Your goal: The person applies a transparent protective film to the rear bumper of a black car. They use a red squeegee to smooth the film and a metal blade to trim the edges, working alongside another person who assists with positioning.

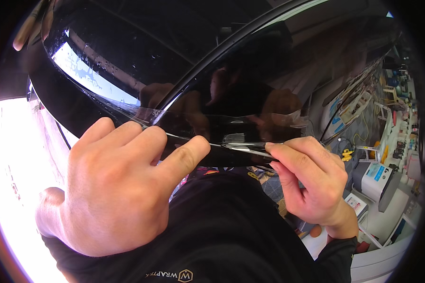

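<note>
A glossy black curved panel (189, 52), perhaps part of a vehicle, carries a strip of clear film (236, 123) along its near edge, creased toward the right. My left hand (118, 184) grips that edge, middle to little fingers bent over it with tips hidden, index finger reaching right onto the film. To its right, my right hand (307, 184) pinches the film at the edge between thumb and index finger, other fingers curled in. A dark seam (182, 80) crosses the panel diagonally above both hands. Bright reflections and dark reflected shapes show on the surface.
On the right, below the panel, are a grey and white boxy machine (378, 181), a small yellow object (347, 155), white step frames (368, 153) and a long row of small mixed items (411, 118). A very bright, washed-out area fills the left side.
</note>
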Demonstrator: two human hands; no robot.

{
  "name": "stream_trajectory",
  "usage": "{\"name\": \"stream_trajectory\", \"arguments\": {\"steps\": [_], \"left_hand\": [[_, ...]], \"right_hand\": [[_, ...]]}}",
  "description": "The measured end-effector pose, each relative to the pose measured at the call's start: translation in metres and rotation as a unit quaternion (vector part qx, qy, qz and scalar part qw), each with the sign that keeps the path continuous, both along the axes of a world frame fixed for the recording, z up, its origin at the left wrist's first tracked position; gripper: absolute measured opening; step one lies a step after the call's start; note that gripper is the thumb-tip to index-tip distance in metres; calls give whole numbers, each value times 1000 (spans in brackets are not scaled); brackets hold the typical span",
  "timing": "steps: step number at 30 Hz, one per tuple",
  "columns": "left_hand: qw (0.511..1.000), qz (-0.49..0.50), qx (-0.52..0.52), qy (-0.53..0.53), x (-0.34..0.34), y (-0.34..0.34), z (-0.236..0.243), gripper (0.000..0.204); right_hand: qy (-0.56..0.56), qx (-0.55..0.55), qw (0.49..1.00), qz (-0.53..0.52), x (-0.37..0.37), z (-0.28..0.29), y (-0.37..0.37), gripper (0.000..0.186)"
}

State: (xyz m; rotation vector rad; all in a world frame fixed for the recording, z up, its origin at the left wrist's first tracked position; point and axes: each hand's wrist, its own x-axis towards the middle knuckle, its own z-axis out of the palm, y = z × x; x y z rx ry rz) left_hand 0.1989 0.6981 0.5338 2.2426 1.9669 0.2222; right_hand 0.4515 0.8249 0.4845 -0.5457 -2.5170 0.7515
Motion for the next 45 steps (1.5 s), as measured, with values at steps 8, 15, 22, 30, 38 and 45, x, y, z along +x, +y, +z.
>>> {"name": "stream_trajectory", "arguments": {"steps": [8, 15, 22, 30, 38, 45], "left_hand": [[1000, -5, -3, -5, -1, 1, 0, 58], [1000, -6, -1, 0, -1, 0, 1, 59], [1000, -6, 26, 3, -2, 3, -1, 57], [999, -2, 30, 24, -5, 5, 5, 54], [1000, -9, 22, 14, -7, 5, 6, 58], [1000, -7, 16, 21, -6, 7, 7, 56]], "right_hand": [[-1, -9, 1000, 1, 1, 0, 2, 26], [-27, 6, 1000, 5, 0, 7, 2, 23], [-45, 39, 998, 30, -5, 19, 9, 35], [-78, 19, 996, 32, -11, 34, 15, 23], [-99, 18, 995, 17, -4, 34, 14, 23], [-93, 17, 996, -2, 4, 30, 14, 23]]}}
